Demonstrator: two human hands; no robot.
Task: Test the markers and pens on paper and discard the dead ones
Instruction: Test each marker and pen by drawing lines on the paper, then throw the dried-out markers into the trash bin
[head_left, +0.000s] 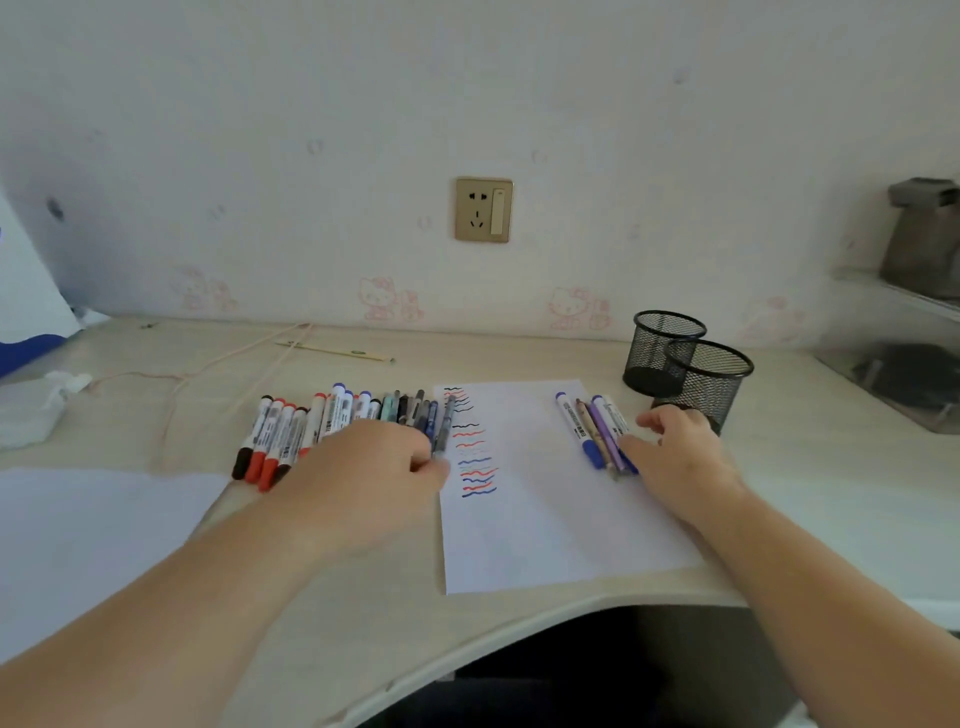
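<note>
Mid-frame, your left hand (374, 467) is pinching a grey pen (445, 423) beside the paper (540, 509); your right hand (675, 447) is resting open. Next, judge its scribble.

A pale wood-grain desk (519, 358) is carrying a white sheet of paper (545, 519) (squiggled along its left edge), a row of markers and pens (311, 421) lying left of it, two black mesh pen cups (685, 369), a pencil (335, 352) and a thin cord (208, 371).
</note>
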